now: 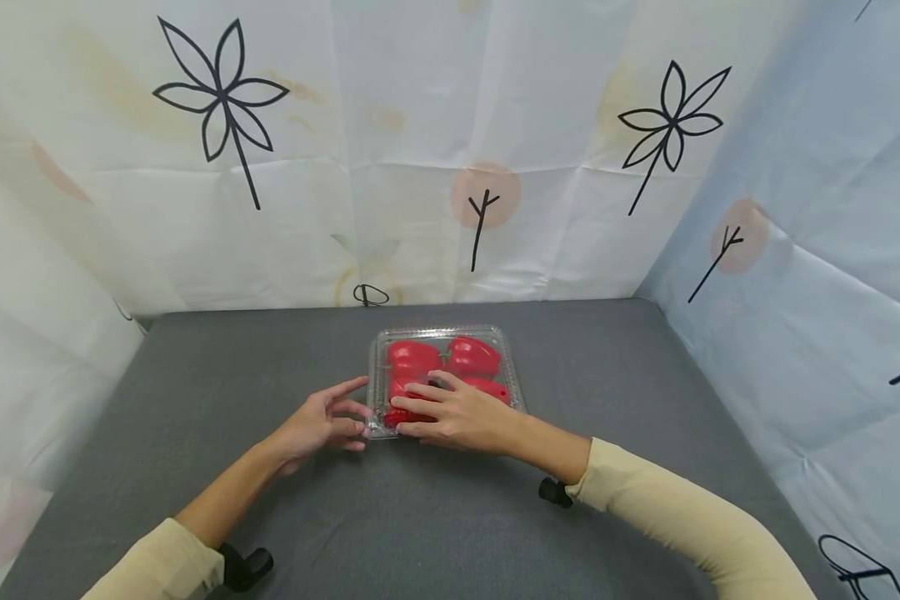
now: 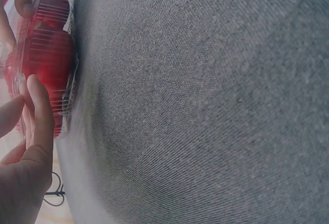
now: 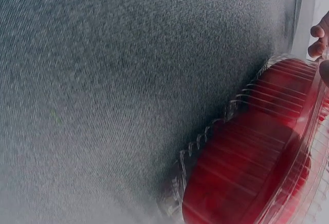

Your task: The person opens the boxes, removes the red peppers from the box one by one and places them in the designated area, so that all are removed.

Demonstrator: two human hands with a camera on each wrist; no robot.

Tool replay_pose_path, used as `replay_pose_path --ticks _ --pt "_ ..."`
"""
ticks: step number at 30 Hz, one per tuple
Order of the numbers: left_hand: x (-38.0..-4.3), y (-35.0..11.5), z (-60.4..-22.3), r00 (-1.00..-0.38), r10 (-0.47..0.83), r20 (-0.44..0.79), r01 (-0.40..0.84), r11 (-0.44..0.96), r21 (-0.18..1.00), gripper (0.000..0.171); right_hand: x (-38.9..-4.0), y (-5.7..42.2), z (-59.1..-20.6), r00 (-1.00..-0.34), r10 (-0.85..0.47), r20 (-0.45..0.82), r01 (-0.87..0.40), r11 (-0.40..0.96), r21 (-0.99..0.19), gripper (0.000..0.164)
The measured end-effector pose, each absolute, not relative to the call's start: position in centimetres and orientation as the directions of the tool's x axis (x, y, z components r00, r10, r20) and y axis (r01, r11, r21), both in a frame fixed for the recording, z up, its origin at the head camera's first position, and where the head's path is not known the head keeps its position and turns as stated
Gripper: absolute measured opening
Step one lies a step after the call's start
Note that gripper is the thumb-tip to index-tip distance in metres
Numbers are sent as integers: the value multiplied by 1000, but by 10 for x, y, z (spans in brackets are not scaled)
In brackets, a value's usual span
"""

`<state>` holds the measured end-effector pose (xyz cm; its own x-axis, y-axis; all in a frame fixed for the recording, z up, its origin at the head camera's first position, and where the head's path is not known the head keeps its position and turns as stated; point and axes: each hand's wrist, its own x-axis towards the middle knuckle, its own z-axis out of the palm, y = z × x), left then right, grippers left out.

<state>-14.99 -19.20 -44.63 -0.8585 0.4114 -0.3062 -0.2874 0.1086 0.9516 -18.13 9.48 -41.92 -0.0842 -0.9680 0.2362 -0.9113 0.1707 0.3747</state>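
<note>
A clear plastic box point(image 1: 376, 379) holds several red bell peppers point(image 1: 474, 358) and sits on the grey tabletop. At its left side is my left hand point(image 1: 321, 427), with extended, spread fingers touching the rim near the front corner. My right hand point(image 1: 461, 417) lies over the front of the box, its fingers stretched across the top and covering part of the peppers. Through the ridged side wall point(image 2: 51, 54) in the left wrist view, red peppers show. The right wrist view has the box point(image 3: 241, 167) close up. Whether a lid is latched, I cannot tell.
Grey cloth covers the table point(image 1: 270, 367). Behind it hangs a white curtain point(image 1: 420, 125) with plant drawings, and more curtain closes off both sides. A black strap piece point(image 1: 247, 568) sits at the left cuff, another point(image 1: 555, 492) at the right.
</note>
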Motion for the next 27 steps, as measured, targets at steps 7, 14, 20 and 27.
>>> replay_pose_path --ticks 7,14,20,27 --pt "-148 -191 -446 -859 415 -300 -287 95 953 79 -180 93 -421 -124 -957 261 -942 196 272 54" --pt "-148 -192 -449 -857 406 -319 -312 84 946 80 -178 88 -426 -153 -942 299 -947 227 229 50" --pt "-148 -192 -451 -847 425 -319 -320 73 945 82 -177 82 -429 -144 -919 368 -940 243 240 40" --pt "-147 -193 -451 -851 427 -305 -305 70 950 84 -172 75 -433 -164 -897 410 -929 281 242 35"
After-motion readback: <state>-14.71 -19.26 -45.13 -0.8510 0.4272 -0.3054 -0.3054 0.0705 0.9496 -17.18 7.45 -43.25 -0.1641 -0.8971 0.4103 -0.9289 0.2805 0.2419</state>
